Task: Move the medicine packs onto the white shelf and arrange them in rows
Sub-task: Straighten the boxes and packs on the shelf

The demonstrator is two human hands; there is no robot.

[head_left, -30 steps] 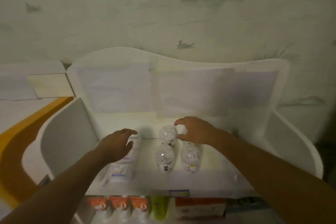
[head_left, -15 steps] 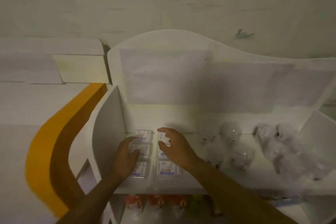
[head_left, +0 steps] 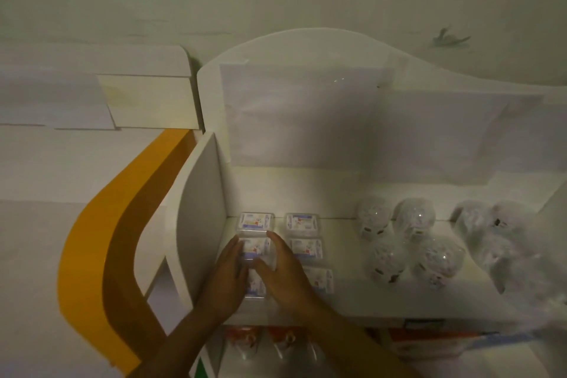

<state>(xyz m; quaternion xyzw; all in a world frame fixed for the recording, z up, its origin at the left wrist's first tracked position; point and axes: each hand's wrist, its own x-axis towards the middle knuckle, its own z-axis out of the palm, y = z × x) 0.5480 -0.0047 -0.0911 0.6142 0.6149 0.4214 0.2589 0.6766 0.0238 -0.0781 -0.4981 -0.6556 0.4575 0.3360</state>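
Several clear medicine packs with white-and-blue labels lie in two columns at the left end of the white shelf (head_left: 343,304). The back-left pack (head_left: 256,222) and the right column (head_left: 303,225) lie untouched. My left hand (head_left: 225,279) presses the left side of the left column's middle pack (head_left: 256,248). On that column's right side rests my right hand (head_left: 283,273), fingers spread. Both hands partly hide the front-left pack (head_left: 256,284). Neither hand lifts anything.
Round clear packs (head_left: 402,239) sit in the shelf's middle and crumpled clear bags (head_left: 503,242) at its right. A white side panel (head_left: 198,218) bounds the shelf's left end. Red-labelled packs (head_left: 260,344) stand on the lower shelf. An orange band (head_left: 101,242) curves at left.
The view has swung left from the round packs to the flat packs. My right hand has moved from the right column onto the left column, beside my left hand.
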